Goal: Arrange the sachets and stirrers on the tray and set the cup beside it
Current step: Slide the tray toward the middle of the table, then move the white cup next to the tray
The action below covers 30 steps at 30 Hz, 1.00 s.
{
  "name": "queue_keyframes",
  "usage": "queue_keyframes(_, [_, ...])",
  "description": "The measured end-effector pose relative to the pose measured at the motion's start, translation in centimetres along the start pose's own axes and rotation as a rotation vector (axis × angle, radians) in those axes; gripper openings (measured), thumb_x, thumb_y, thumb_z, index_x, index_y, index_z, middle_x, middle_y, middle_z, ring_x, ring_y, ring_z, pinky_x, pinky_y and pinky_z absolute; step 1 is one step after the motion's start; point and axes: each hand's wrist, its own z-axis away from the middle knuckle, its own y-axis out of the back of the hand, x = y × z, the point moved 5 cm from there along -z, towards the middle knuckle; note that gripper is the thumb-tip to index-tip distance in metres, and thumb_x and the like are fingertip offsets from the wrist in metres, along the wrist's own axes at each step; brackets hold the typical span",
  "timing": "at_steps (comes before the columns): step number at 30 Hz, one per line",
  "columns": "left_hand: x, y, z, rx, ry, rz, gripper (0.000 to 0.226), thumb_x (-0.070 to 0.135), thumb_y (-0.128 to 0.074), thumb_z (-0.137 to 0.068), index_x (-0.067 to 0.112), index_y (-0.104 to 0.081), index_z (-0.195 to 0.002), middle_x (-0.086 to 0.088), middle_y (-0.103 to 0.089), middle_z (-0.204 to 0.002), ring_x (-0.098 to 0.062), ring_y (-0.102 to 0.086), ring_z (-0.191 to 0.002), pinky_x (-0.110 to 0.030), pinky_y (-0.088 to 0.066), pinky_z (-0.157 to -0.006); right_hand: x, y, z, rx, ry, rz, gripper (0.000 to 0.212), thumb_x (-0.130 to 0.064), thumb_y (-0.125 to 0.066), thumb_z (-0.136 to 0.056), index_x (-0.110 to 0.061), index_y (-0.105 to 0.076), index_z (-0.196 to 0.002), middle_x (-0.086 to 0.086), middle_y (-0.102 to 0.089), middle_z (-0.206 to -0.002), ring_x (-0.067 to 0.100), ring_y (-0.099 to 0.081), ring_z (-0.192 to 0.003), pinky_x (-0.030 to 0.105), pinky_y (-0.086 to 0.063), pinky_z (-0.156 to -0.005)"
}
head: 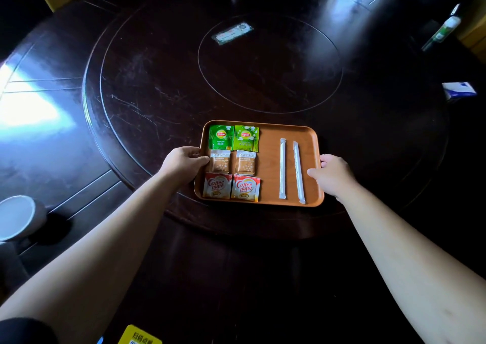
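1. Your left hand point(184, 161) grips the orange tray's point(268, 133) left rim; your right hand point(332, 174) clasps its right rim.
2. The tray's left half holds six sachets: two green Lipton tea sachets point(221, 137) far, two brown sachets point(219, 161) in the middle, two Coffee mate sachets point(217, 186) near.
3. Two wrapped stirrers point(282, 168) lie side by side on its right half.
4. One white cup point(18, 216) sits on the tabletop point(157, 86), well apart at near left.

Both hands point(184, 161) gripping tray point(268, 138)

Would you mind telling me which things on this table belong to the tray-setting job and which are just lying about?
Belonging to the job: tray, six sachets, two wrapped stirrers, white cup, left hand, right hand.

Lying about: label card, spray bottle, tissue pack, yellow card.
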Motion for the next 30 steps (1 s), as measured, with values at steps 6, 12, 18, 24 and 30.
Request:
queue_keyframes(6, [-1.3, 0.7, 1.2, -0.043, 0.014, -0.042, 0.023, 0.03, -0.072, -0.082, 0.02, -0.075, -0.102, -0.001, -0.076, -0.083, -0.013, -0.068, -0.066, -0.035, -0.06, -0.074, -0.6, -0.1, 1.4, 0.028, 0.011, 0.186, 0.051, -0.026, -0.068, -0.092, -0.016, -0.051, -0.139, 0.009, -0.053, -0.141, 0.028, -0.061, -0.115, 0.035, -0.054, -0.078])
queue_keyframes(12, [-3.7, 2.1, 5.3, -0.109, -0.026, -0.058, 0.017, 0.03, -0.073, -0.084, 0.021, -0.073, -0.099, 0.001, -0.074, -0.085, -0.015, -0.069, -0.071, -0.024, -0.054, -0.058, -1.2, -1.3, 4.9, 0.031, 0.097, 0.289, 0.042, -0.031, -0.067, -0.09, -0.023, -0.056, -0.13, 0.005, -0.053, -0.131, 0.02, -0.061, -0.091, 0.028, -0.049, -0.058])
queue_keyframes(18, [-10.4, 5.8, 9.8, -0.085, 0.041, -0.128, 0.014, 0.032, -0.076, -0.082, 0.023, -0.073, -0.092, 0.007, -0.073, -0.078, -0.006, -0.063, -0.065, -0.019, -0.047, -0.059, -4.2, -7.1, 10.4, -0.122, 0.315, 0.324, 0.031, -0.035, -0.066, -0.088, -0.025, -0.063, -0.117, 0.001, -0.064, -0.12, 0.024, -0.061, -0.103, 0.032, -0.049, -0.082])
queue_keyframes(24, [-17.9, 13.1, 13.0, 0.076, 0.127, -0.146, 0.007, 0.033, -0.076, -0.081, 0.028, -0.072, -0.084, 0.009, -0.072, -0.074, -0.006, -0.065, -0.066, -0.024, -0.048, -0.061, -8.7, -14.6, 15.8, -0.28, 0.486, 0.42, 0.033, -0.035, -0.063, -0.09, -0.024, -0.063, -0.121, 0.001, -0.062, -0.121, 0.023, -0.06, -0.107, 0.031, -0.047, -0.082])
queue_keyframes(30, [-22.7, 21.3, 16.4, 0.457, 0.163, -0.103, 0.014, 0.034, -0.076, -0.079, 0.026, -0.067, -0.071, 0.008, -0.069, -0.067, -0.014, -0.065, -0.068, -0.033, -0.05, -0.066, -12.6, -21.2, 18.9, -0.333, 0.633, 0.55, 0.043, -0.035, -0.061, -0.091, -0.024, -0.055, -0.132, 0.004, -0.053, -0.132, 0.026, -0.048, -0.124, 0.043, -0.047, -0.098])
